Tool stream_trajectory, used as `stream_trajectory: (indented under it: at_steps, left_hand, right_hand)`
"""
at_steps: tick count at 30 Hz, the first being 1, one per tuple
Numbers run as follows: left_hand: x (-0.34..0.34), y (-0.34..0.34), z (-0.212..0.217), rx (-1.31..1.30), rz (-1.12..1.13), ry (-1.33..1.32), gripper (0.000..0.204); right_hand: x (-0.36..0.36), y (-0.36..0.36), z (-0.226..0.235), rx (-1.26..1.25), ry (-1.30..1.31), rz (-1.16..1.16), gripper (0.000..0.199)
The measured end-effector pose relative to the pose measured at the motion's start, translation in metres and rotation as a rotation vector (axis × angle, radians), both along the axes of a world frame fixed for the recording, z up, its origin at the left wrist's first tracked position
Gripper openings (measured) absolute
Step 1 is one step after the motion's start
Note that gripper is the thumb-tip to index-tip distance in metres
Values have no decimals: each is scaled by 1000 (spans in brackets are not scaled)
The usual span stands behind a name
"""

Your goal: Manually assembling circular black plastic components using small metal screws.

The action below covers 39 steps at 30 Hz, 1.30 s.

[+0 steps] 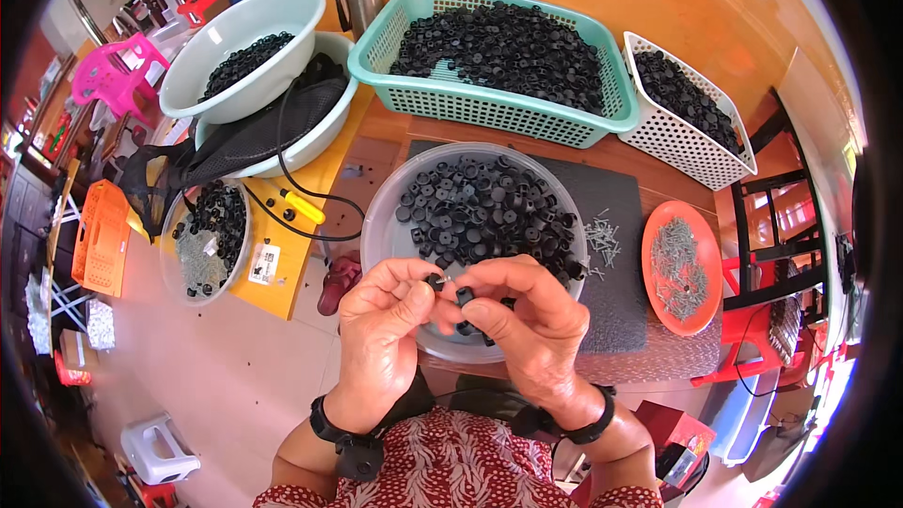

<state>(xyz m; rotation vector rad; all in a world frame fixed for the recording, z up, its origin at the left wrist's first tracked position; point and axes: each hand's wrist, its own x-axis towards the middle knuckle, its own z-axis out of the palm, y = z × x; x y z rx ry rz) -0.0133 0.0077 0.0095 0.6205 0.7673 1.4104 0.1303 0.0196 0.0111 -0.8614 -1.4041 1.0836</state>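
the left hand (378, 322) pinches a small black part (435, 281), a metal screw (449, 278) seemingly jutting rightward from it. the right hand (534, 329) grips a black cap (465, 295) just right of the screw, both hands above the tub (376, 226).

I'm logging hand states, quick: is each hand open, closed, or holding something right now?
Left hand: closed, pinching a small black part.
Right hand: closed on other black parts; how many cannot be told.

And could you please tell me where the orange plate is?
In the head view, the orange plate is on the right, beside the dark mat, in front of the white basket.
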Motion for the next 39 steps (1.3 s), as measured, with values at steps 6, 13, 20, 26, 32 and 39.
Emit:
stream_trajectory:
  at_steps: [6,13,20,26,32,39]
  left_hand:
    - [10,-5,3,-69,-46,-68,20]
    - [14,-9,6,-50,-57,-92,19]
    - [16,-10,5,-2,-29,-26,21]
    - [16,-9,4,-3,-45,-2,21]
    - [15,-10,2,55,-61,-4,21]
    - [12,-10,-1,52,-118,-16,21]
  right_hand:
    - [5,-4,-7,169,-61,-104,27]
    - [13,-6,-1,506,-333,-205,31]
    - [17,-7,2,573,-425,-227,32]
    - [19,-6,3,536,-444,-206,30]
    - [21,-10,8,409,-413,-134,29]
    - [28,-19,8,-30,-124,-30,28]
